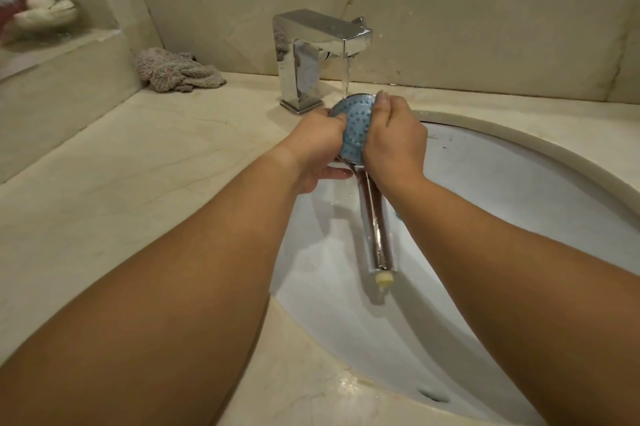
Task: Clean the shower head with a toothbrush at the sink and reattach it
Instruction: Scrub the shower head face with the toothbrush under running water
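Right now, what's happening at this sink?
A person is rinsing a shower head under the running tap, over the basin. The left hand and right hand both grip the blue nozzle face, with the chrome handle pointing back toward them. No toothbrush is visible. A crumpled cloth lies on the counter to the left.

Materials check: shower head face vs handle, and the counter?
Shower head face: matte blue, dotted with nubs, probably rubber or soft plastic. Handle: mirror-bright, so chromed, metal or plated plastic unclear. Counter: cream, veined, glossy, looks like polished marble or an imitation.
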The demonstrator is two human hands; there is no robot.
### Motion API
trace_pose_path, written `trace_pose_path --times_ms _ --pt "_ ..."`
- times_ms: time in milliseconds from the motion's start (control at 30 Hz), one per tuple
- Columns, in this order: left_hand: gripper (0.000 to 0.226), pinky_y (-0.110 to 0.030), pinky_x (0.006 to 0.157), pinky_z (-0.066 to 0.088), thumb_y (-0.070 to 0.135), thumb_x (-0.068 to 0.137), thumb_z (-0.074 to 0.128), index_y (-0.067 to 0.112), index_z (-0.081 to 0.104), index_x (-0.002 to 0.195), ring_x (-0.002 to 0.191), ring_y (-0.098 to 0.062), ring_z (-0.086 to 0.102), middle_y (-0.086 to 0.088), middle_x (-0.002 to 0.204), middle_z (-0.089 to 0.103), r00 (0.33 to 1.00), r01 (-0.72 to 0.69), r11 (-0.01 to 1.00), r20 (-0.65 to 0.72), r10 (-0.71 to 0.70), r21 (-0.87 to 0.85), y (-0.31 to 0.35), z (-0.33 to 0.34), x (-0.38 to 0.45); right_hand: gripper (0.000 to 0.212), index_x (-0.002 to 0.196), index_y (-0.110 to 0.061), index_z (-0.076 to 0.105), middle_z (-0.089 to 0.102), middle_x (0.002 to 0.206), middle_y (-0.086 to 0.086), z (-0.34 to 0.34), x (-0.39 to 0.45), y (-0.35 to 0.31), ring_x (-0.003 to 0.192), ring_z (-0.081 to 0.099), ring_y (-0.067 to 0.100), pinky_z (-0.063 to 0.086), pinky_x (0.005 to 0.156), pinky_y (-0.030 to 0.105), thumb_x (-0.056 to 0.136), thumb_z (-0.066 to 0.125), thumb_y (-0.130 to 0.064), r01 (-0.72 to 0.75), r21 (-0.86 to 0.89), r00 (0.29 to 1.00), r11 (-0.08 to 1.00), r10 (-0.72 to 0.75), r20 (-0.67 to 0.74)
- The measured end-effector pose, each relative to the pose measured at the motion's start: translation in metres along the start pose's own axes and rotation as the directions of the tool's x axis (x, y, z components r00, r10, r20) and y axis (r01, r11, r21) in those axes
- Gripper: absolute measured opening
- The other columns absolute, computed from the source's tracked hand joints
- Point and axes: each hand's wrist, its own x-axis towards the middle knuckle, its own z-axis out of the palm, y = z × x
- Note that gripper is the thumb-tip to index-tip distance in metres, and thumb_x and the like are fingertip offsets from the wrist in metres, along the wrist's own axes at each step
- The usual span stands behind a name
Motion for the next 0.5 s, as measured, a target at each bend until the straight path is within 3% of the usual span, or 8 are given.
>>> trace_pose_path --times_ms 133,200,300,400,500 --pt "0.05 -0.047 0.088 0.062 0.06 0.105 0.04 0.023 0.065 0.127 0.097 -0.027 0.071 -0.01 0.112 0.074 0.992 0.097 0.995 0.077 -0.096 -0.006 0.0 0.001 -0.002 0.036 0.109 -0.021 0.064 0.066 0.095 -0.005 -0.004 -0.001 -0.008 0.086 0.058 0.014 0.04 0.063 0.021 0.101 0.039 -0.045 0.04 0.043 0.998 0.998 -0.042 0.043" --pt "0.051 -0.049 0.089 0.062 0.059 0.105 0.04 0.021 0.067 0.124 0.094 -0.027 0.073 -0.013 0.115 0.075 0.994 0.096 0.992 0.06 -0.092 -0.077 -0.001 -0.001 -0.002 0.036 0.108 -0.023 0.065 0.068 0.098 -0.004 -0.004 0.0 -0.012 0.091 0.062 0.014 0.047 0.073 0.024 0.1 0.039 -0.046 -0.075 0.205 0.985 0.976 0.04 0.169" --pt "0.051 -0.041 0.073 0.065 0.056 0.106 0.041 0.016 0.067 0.124 0.084 -0.023 0.078 -0.01 0.103 0.079 0.997 0.079 0.988 0.019 -0.077 -0.131 -0.001 -0.005 0.001 0.035 0.107 -0.024 0.065 0.07 0.101 0.0 -0.01 -0.001 -0.018 0.097 0.066 0.016 0.053 0.091 0.04 0.101 0.037 -0.045 -0.321 0.427 0.913 0.845 0.155 0.378" --pt "0.047 -0.039 0.067 0.064 0.052 0.108 0.04 0.016 0.067 0.117 0.077 -0.021 0.079 -0.006 0.092 0.081 0.999 0.028 0.992 -0.019 -0.03 -0.12 0.0 -0.004 0.0 0.041 0.111 -0.022 0.064 0.072 0.101 0.0 -0.021 -0.003 -0.016 0.094 0.069 0.015 0.056 0.087 0.039 0.1 0.038 -0.052 -0.416 0.447 0.857 0.792 0.177 0.484" --pt "0.042 -0.043 0.071 0.065 0.047 0.11 0.036 0.017 0.062 0.124 0.089 -0.026 0.079 -0.009 0.105 0.079 0.999 -0.02 0.997 -0.04 0.017 -0.077 -0.001 -0.001 -0.001 0.055 0.099 -0.021 0.067 0.076 0.086 0.001 -0.028 -0.007 -0.013 0.082 0.073 0.021 0.059 0.078 0.042 0.096 0.035 -0.064 -0.542 0.385 0.783 0.747 0.281 0.556"
